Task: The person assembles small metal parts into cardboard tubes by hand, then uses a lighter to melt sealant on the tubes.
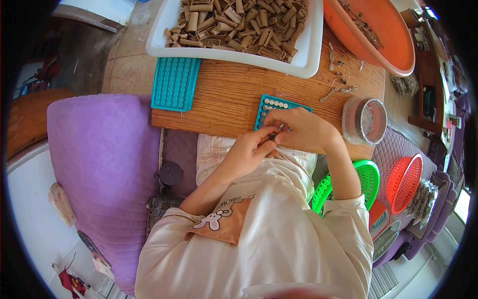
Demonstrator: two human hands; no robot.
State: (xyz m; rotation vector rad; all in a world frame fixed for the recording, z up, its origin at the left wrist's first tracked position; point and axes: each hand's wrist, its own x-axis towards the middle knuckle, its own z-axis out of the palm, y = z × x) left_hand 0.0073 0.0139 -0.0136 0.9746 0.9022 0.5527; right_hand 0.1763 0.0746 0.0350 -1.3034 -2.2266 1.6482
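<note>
Fingers (266, 146) of left hand (246, 155) pinch a dark piece (272, 136), grip of right hand (306, 127) unclear.

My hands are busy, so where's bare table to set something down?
Bare wood shows on the table between the left teal tray and right teal tray, nearer you than the white tub. It's crowded around the right tray, by your right hand, and farther right, with loose strings and a clear jar.

2 hands (245, 153), 2 teal trays (174, 82) on the table (224, 94), 1 white bin (229, 56), 1 orange basin (361, 45)
</note>
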